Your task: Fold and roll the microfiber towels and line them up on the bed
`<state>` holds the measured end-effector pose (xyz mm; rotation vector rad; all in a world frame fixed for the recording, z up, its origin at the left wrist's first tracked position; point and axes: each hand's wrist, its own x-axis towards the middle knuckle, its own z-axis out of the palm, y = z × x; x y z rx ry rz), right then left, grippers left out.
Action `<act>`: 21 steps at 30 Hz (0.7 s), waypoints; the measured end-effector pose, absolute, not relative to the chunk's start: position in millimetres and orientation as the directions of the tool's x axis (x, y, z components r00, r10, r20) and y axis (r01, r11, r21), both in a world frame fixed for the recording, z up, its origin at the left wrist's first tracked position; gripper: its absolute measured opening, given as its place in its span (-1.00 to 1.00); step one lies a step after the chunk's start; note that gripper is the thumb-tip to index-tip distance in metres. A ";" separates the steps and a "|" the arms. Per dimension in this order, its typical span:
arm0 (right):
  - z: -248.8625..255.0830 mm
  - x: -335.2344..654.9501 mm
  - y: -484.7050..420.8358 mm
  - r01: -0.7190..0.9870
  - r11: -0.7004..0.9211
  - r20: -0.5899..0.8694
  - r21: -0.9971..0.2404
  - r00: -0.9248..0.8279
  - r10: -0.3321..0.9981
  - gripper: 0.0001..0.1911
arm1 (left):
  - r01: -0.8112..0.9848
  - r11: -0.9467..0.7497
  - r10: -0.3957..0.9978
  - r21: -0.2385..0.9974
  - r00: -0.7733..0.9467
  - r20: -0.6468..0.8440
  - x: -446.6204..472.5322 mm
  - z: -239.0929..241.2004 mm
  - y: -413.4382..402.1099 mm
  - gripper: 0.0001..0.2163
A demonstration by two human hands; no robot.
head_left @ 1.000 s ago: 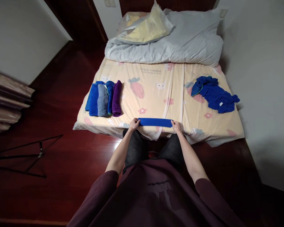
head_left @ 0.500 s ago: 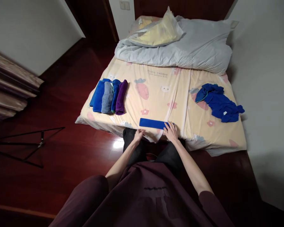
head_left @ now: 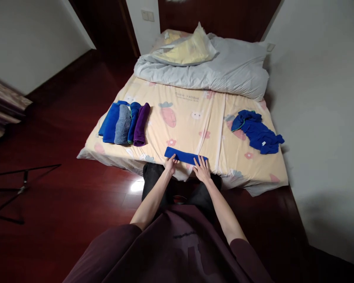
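A blue towel [head_left: 183, 155], folded into a long narrow strip, lies flat along the near edge of the bed [head_left: 191, 133]. Its near edge, toward the left end, is pinched by my left hand [head_left: 170, 164], the thumb on top and the other fingers mostly hidden. My right hand [head_left: 202, 169] rests with fingers spread on the right end of the strip. Left of it on the bed stand rolled or folded towels in a row: blue ones [head_left: 109, 125], a grey one [head_left: 122, 125] and a purple one [head_left: 142, 125].
A crumpled blue cloth [head_left: 259, 133] with a white tag lies at the bed's right side. A grey quilt [head_left: 224, 59] and a yellow pillow [head_left: 188, 49] are bunched at the head. Black tripod legs [head_left: 23, 188] stand on the floor at left, near a curtain [head_left: 6, 106].
My left hand has moved up from the bed edge and taken hold of the folded towel's near edge. My right hand stays at its right end. The whole view has shifted slightly.
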<state>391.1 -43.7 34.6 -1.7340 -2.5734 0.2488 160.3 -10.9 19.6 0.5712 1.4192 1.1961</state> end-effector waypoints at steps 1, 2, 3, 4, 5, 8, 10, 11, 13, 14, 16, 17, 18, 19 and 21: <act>35.5 392.6 -45.6 0.916 0.371 -0.069 -0.151 -0.384 0.921 -0.30 | -0.333 0.352 0.848 0.875 -0.283 -0.449 160.4 24.1 -8.1 -0.66; 36.4 394.7 -47.3 0.912 0.376 -0.070 -0.164 -0.391 0.918 -0.31 | -0.392 0.334 0.825 0.857 -0.319 -0.467 160.7 29.6 -5.6 -0.66; 37.5 397.5 -48.6 0.906 0.380 -0.070 -0.189 -0.398 0.915 -0.32 | -0.455 0.308 0.801 0.836 -0.350 -0.486 161.1 36.2 -3.2 -0.64; 39.3 400.8 -49.0 0.896 0.383 -0.065 -0.225 -0.407 0.911 -0.33 | -0.513 0.272 0.786 0.815 -0.370 -0.495 161.8 44.0 -1.2 -0.61; 42.2 404.2 -48.2 0.881 0.386 -0.053 -0.272 -0.415 0.908 -0.34 | -0.555 0.225 0.786 0.801 -0.383 -0.485 162.8 52.8 0.6 -0.57; 61.8 411.6 -36.6 0.811 0.387 0.065 -0.439 -0.402 0.914 -0.35 | -0.562 0.085 0.856 0.823 -0.382 -0.349 169.6 84.6 4.4 -0.50; 86.6 410.0 -22.0 0.744 0.387 0.212 -0.544 -0.324 0.922 -0.26 | -0.495 0.004 0.922 0.869 -0.335 -0.195 178.5 109.0 6.5 -0.51; 102.1 406.7 -13.7 0.705 0.391 0.282 -0.591 -0.273 0.920 -0.18 | -0.449 -0.033 0.948 0.893 -0.298 -0.114 184.3 121.5 7.4 -0.53; 136.0 396.2 2.8 0.619 0.401 0.363 -0.675 -0.195 0.911 0.01 | -0.357 -0.100 0.981 0.929 -0.191 0.032 197.7 145.9 9.1 -0.56; 152.8 389.8 10.2 0.567 0.401 0.367 -0.720 -0.179 0.913 0.04 | -0.322 -0.125 0.988 0.938 -0.131 0.087 204.7 157.4 9.9 -0.58; 182.7 376.9 21.8 0.437 0.370 0.324 -0.820 -0.180 0.929 -0.04 | -0.273 -0.158 0.987 0.949 -0.009 0.161 217.3 177.2 11.3 -0.60; 194.9 371.0 25.8 0.366 0.341 0.291 -0.866 -0.186 0.939 -0.15 | -0.255 -0.177 0.981 0.951 0.031 0.191 222.0 185.1 12.1 -0.61; 205.2 365.7 28.6 0.303 0.308 0.259 -0.902 -0.191 0.947 -0.28 | -0.241 -0.205 0.974 0.949 0.046 0.222 225.0 191.2 13.0 -0.61; 213.7 361.1 30.4 0.257 0.276 0.231 -0.926 -0.193 0.954 -0.41 | -0.228 -0.238 0.967 0.944 0.038 0.253 226.2 195.2 13.9 -0.60; 226.3 353.1 32.0 0.207 0.229 0.196 -0.951 -0.168 0.966 -0.58 | -0.212 -0.304 0.952 0.929 -0.031 0.304 222.1 196.3 15.1 -0.52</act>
